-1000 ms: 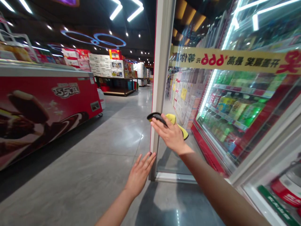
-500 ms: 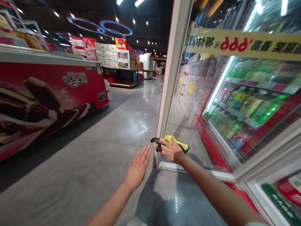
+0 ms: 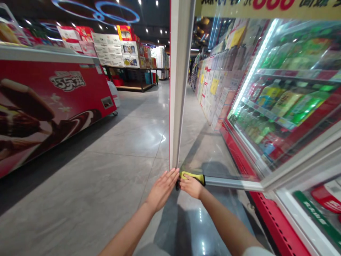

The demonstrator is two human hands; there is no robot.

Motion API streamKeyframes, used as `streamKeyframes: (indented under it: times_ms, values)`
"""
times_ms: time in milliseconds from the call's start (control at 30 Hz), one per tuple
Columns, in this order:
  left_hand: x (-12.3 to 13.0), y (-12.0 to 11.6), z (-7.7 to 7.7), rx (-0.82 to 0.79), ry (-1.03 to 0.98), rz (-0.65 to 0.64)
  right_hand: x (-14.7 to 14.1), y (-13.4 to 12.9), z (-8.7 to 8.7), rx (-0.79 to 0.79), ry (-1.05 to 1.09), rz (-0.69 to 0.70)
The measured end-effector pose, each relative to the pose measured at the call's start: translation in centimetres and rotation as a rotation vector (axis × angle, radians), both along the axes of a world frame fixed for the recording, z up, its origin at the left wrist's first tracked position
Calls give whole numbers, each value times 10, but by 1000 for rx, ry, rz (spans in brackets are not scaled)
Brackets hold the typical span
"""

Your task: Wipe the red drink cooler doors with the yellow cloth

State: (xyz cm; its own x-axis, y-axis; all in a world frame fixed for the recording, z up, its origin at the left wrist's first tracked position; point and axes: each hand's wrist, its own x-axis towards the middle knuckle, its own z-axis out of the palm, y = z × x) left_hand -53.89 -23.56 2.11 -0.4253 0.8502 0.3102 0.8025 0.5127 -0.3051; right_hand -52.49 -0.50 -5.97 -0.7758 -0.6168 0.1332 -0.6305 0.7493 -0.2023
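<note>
My left hand [image 3: 162, 189] lies with straight fingers against the lower outer corner of the white door frame [image 3: 176, 92]. My right hand [image 3: 192, 187] presses a yellow cloth [image 3: 197, 176] with dark edging onto the bottom rail [image 3: 231, 182] of the swung-open glass cooler door. A dark part of the cloth pokes out between my two hands at the corner. Through the glass pane [image 3: 202, 142] I see the floor and stacked boxes; a yellow banner with red and black print, cut off by the view, runs across its top.
On the right, a lit cooler holds shelves of drink bottles [image 3: 282, 99], with a red base [image 3: 277, 224] below. Across the aisle floor [image 3: 119, 185] stands a red ice cream freezer [image 3: 77, 92]. Boxes [image 3: 109, 48] are stacked on a low table farther back.
My right hand and the cloth have moved down from the glass to the bottom rail. My left hand has come right to touch the frame corner. The view has tipped down slightly.
</note>
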Motion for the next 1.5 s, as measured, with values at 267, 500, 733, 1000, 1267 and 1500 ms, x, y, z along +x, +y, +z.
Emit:
streamKeyframes:
  times_ms: [267,500,733,1000,1267,1500]
  values:
    - [-11,13,-15,52,138,50,41,102,-5,100,124,60]
    - [-12,13,-13,123,114,43,97,211,10,217,183,-93]
    - [5,36,16,230,182,-7,88,222,84,289,382,-264]
    - [18,147,106,229,243,-228,88,233,162,-30,948,-832]
    - [16,197,123,296,273,-186,92,212,190,-173,935,-991]
    - [34,190,115,283,324,-126,97,268,218,-483,1130,-1188]
